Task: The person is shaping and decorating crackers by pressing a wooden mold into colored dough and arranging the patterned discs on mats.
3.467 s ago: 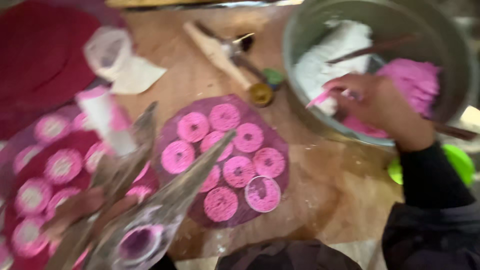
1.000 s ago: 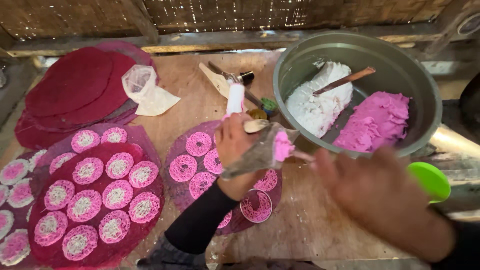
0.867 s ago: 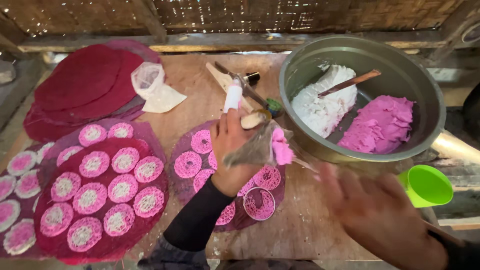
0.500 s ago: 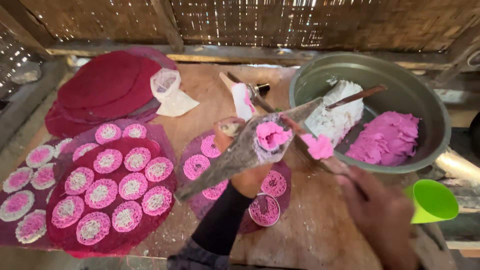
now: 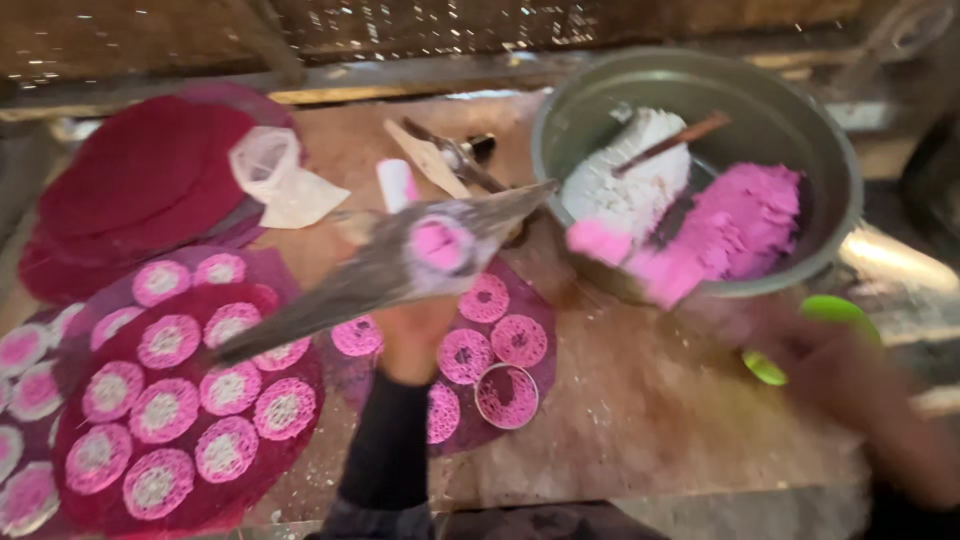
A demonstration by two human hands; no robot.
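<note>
Stacked dark red mats (image 5: 140,180), green cup (image 5: 820,320) (blurred), white cloth (image 5: 285,180)

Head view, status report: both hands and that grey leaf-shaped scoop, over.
Left hand holds long grey leaf-shaped scoop with pink dough in it. Right hand blurred, below round metal basin; grip unclear. Pink lacy discs directly under scoop.
</note>
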